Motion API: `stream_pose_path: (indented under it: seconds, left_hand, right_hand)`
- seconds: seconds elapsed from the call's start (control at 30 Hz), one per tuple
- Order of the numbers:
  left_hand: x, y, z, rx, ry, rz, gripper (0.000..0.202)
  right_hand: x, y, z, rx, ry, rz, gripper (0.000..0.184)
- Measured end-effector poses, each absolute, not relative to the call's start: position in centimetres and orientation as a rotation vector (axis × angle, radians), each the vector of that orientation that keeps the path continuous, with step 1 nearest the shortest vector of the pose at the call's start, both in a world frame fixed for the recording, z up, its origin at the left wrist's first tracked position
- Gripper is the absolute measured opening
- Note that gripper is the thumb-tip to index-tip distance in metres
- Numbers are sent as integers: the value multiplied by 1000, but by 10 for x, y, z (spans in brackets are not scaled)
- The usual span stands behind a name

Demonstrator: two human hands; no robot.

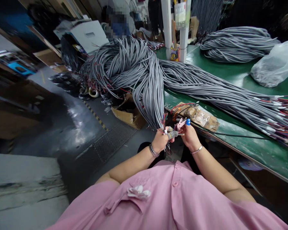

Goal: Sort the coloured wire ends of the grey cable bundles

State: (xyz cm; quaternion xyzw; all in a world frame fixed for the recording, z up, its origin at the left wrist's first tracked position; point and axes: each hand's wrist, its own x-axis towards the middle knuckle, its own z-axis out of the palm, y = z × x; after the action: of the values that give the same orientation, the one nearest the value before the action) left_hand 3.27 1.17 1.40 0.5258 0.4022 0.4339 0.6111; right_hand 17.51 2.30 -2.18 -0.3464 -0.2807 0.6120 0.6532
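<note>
My left hand (pixel 159 141) is closed round the end of a grey cable (pixel 172 134), whose thin coloured wires fan out toward my other hand. Grey covers wrap some of its fingertips. My right hand (pixel 191 138) is closed with a blue cap on the thumb tip, gripping a small pink clip (pixel 181 123) just beside those wire ends. Its other fingers are partly hidden. A thick bundle of grey cables (pixel 150 92) hangs over the table edge down to my left hand, with bare coloured wires (pixel 164 118) at its end.
More grey cables (pixel 206 81) stretch across the green table (pixel 240 137); a coiled bundle (pixel 237 44) and a plastic bag (pixel 275 65) lie behind. A taped cardboard piece (pixel 199 116) with wires sits at the near edge. An open carton (pixel 128 113) stands on the floor.
</note>
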Motion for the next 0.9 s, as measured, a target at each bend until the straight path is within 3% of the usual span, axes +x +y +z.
stream_pose_path:
  seconds: [0.27, 0.67, 0.9]
  left_hand:
    - [37, 13, 17, 1263, 972, 980, 36]
    - [27, 3, 16, 1263, 1011, 987, 36]
    - [16, -2, 14, 1295, 1012, 1005, 32]
  right_hand:
    - [171, 29, -17, -662, -376, 1490, 36]
    - [176, 17, -22, -639, -299, 1658, 48]
    - [185, 2, -23, -674, -481, 1801, 37]
